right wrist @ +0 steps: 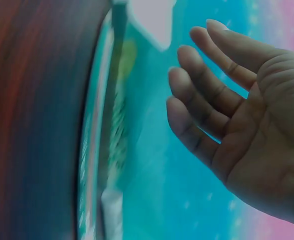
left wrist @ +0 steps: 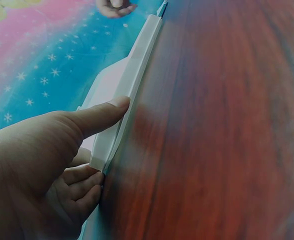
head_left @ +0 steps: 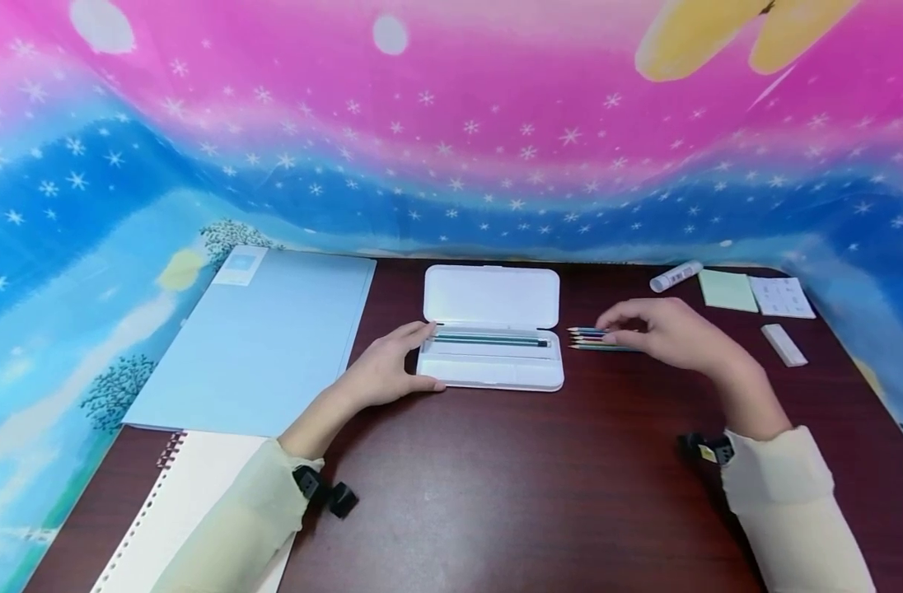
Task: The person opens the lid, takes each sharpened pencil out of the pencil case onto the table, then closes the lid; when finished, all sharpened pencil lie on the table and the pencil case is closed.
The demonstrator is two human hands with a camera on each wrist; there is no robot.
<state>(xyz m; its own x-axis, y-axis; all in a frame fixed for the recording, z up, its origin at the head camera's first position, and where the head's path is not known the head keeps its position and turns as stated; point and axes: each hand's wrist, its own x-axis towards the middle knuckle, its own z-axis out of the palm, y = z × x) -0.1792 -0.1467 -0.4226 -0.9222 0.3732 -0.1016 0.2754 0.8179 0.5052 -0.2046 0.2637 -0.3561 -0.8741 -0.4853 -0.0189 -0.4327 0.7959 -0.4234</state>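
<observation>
The worktop (head_left: 511, 478) is dark reddish-brown with wood grain and a soft sheen. Around its far and side edges hangs a printed cloth (head_left: 451, 148), pink above and blue below, scattered with white snowflakes, with little trees low on the left.

Near the worktop's far edge, around the middle, lies a white pencil case (head_left: 488, 375), its lid tipped back and a couple of green pencils (head_left: 488, 339) inside. The left hand (head_left: 383, 362) holds the case's left end between thumb and fingers. The right hand (head_left: 670, 333) is over several loose pencils (head_left: 583, 339) just right of the case, its fingers loosely bent and parted; whether the fingertips touch them is hard to tell.

On the left lie a pale blue folder (head_left: 266, 338) and a spiral notebook (head_left: 207, 486); far right, a glue stick (head_left: 676, 277), green sticky notes (head_left: 728, 291), a white notepad (head_left: 783, 297) and an eraser (head_left: 785, 344).
</observation>
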